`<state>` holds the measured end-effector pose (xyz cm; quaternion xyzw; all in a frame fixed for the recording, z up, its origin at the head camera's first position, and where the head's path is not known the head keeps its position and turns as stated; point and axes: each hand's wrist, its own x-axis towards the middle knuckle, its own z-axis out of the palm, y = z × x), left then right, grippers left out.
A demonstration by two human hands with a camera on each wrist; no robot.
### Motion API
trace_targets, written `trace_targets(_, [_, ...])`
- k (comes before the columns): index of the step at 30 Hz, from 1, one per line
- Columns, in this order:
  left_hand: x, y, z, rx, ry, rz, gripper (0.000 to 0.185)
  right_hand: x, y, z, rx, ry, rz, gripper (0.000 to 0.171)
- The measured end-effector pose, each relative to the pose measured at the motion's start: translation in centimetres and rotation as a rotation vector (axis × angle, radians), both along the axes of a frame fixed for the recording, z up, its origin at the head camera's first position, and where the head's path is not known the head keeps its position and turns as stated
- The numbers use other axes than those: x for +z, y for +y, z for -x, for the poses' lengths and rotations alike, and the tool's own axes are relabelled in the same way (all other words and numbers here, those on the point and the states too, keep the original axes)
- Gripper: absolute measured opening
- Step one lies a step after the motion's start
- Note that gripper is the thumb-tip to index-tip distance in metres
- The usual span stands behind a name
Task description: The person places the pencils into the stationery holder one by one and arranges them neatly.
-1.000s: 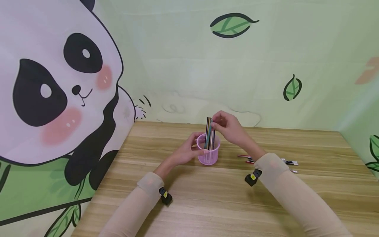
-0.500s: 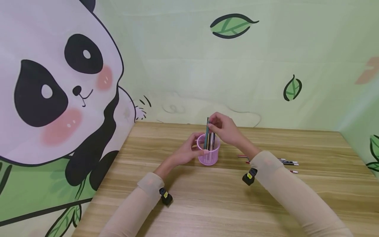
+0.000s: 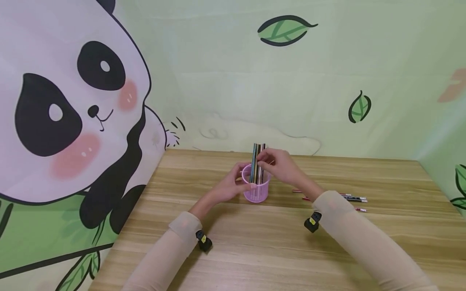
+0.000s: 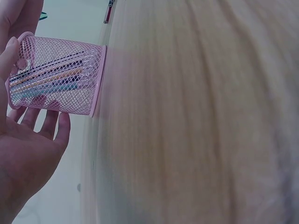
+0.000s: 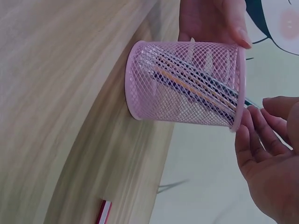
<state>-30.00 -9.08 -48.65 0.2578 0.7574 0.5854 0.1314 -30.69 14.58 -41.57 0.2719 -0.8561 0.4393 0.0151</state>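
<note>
I see my right hand (image 3: 282,165) with its fingers (image 5: 261,128) bent toward the bundle of pencils (image 3: 259,161), pinching their upper ends just above the rim of the pink mesh cup (image 3: 256,188). In the right wrist view the fingertips sit at the cup's mouth, against the dark pencil tips that stick out there.

My left hand (image 3: 233,186) wraps the cup from its left side. Its thumb lies against the near wall by the rim and the other fingers (image 4: 49,123) curl round behind, visible through the mesh in the left wrist view.

The cup stands upright on the wooden tabletop (image 3: 255,250), near the middle and toward the far edge. The pencils stand in it, close together and nearly vertical, their tops well clear of the rim.

To the right of the cup, partly behind my right sleeve (image 3: 335,204), a few loose pencils (image 3: 354,199) lie flat on the tabletop, well apart from the cup. Beyond the tabletop I see a green wall with leaf drawings (image 3: 285,30), and at left a large cartoon panda (image 3: 69,101).
</note>
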Motion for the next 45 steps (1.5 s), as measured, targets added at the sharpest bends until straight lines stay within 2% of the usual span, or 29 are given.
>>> trace_targets(7, [-0.1,0.1,0.2,-0.001,0.002,0.006,0.078,0.5,1.6,-0.2,-0.017,0.021,-0.002,0.017])
trace_targets(12, [-0.2,0.1,0.4,0.002,0.000,-0.004,0.081,0.2,3.8,-0.2,-0.058,0.014,-0.017,0.013])
trace_targets(18, [-0.3,0.1,0.5,0.007,0.015,0.004,0.082,-1.6,7.4,-0.2,-0.102,-0.013,-0.070,0.011])
trace_targets(26, [-0.1,0.2,0.2,0.002,0.019,-0.009,0.079,-4.4,10.4,-1.1,-0.083,-0.016,-0.171,0.006])
trace_targets(36, [-0.2,0.3,0.4,0.002,0.019,0.003,0.081,-6.9,11.1,-1.6,-0.016,-0.080,-0.222,0.004])
trace_targets(45, [-0.5,0.1,0.5,0.006,0.010,0.005,0.082,-7.6,11.0,-1.5,-0.001,-0.101,-0.254,0.004])
